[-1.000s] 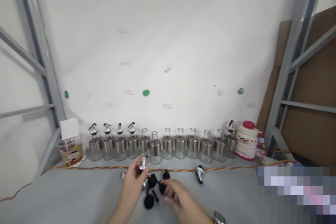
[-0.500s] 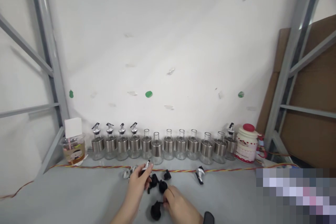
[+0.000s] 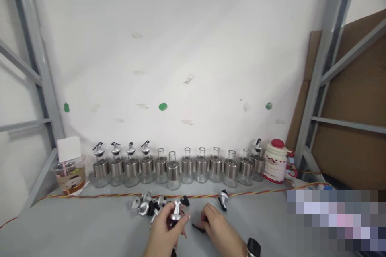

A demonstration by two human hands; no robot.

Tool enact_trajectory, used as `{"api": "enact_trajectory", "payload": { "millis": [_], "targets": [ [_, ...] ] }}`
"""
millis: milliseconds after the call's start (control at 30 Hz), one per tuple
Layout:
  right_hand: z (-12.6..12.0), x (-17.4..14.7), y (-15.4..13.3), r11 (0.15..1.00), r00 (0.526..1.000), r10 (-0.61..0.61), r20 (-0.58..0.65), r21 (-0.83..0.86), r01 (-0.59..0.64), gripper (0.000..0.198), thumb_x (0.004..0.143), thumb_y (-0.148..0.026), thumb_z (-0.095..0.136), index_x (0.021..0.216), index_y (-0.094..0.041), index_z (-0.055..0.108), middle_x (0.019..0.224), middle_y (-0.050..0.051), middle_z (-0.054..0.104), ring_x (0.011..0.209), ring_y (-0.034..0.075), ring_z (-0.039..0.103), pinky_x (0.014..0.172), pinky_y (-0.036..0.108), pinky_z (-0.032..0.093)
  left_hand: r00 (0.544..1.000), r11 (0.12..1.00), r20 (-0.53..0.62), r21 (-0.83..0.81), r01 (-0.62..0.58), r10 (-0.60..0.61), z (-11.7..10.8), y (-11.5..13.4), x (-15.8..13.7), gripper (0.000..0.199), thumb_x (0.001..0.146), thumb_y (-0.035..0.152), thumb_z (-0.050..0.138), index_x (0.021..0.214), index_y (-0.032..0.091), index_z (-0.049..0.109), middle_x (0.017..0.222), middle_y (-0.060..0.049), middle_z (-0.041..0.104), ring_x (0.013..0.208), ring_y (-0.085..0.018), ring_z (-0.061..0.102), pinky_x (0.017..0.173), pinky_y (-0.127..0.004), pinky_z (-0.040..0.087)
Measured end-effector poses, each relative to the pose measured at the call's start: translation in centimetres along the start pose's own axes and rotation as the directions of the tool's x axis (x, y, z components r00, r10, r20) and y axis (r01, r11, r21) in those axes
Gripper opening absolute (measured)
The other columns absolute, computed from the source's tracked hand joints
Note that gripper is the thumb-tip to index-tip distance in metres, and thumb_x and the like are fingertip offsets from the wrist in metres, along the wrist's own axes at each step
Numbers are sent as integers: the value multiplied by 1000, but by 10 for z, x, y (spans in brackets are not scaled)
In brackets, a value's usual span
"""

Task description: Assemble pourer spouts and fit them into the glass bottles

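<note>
My left hand (image 3: 165, 229) is closed around a silver pour spout (image 3: 176, 210) with a dark base, held upright above the grey table. A thin black piece (image 3: 198, 228) is pinched between the fingertips of my right hand (image 3: 219, 225), low over the tabletop; its exact kind is unclear. Beyond my left hand lie several loose silver and clear pour-spout parts (image 3: 144, 208) in a heap. A black cap-like part (image 3: 184, 200) sits just behind the held spout. Another silver and black spout (image 3: 223, 200) lies alone past my right hand.
Glass bottles with steel sleeves (image 3: 173, 170) stand in a row along the wall, some bearing spouts. A drink cup (image 3: 71, 176) is at the left end, a cream jar with a red lid (image 3: 275, 164) at the right. A twisted red-yellow cord (image 3: 114, 195) crosses the table.
The view has turned slightly right. My left hand has come nearer, showing the silver spout in it. My right hand has moved right and away from the black parts, with a thin black piece in its fingers.
</note>
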State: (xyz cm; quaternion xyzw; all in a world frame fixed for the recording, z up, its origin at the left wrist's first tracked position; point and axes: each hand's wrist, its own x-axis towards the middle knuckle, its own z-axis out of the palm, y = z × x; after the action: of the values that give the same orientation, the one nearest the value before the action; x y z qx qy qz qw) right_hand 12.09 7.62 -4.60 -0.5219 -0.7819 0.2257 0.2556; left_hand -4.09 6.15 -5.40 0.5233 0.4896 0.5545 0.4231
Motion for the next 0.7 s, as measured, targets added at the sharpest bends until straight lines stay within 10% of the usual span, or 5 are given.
{"api": "enact_trajectory", "payload": {
  "millis": [333, 467, 700],
  "targets": [
    [-19, -10, 13, 996, 995, -59, 78, 75, 53, 33, 59, -23, 74, 86, -20, 56, 94, 1, 51, 79, 16, 51, 70, 24, 40, 993, 996, -98, 56, 70, -64, -3, 5, -1, 51, 64, 61, 56, 90, 17, 54, 43, 8, 50, 29, -5, 34, 29, -15, 26],
    [-14, -14, 10, 996, 991, -81, 105, 50, 76, 8, 72, -15, 58, 78, -20, 56, 86, 1, 54, 78, 16, 52, 71, 25, 39, 988, 991, -114, 72, 116, -107, -1, 5, -4, 48, 70, 63, 46, 91, 21, 49, 41, 10, 44, 28, -7, 33, 29, -15, 24],
    [-5, -5, 14, 960, 986, -76, -150, 258, 114, 8, 78, -15, 46, 72, -20, 49, 76, 1, 53, 72, 15, 50, 68, 27, 39, 990, 961, -97, 268, -70, 99, -6, -5, -2, 39, 71, 53, 53, 90, 20, 55, 59, 1, 59, 43, -14, 52, 43, -24, 43]
  ]
}}
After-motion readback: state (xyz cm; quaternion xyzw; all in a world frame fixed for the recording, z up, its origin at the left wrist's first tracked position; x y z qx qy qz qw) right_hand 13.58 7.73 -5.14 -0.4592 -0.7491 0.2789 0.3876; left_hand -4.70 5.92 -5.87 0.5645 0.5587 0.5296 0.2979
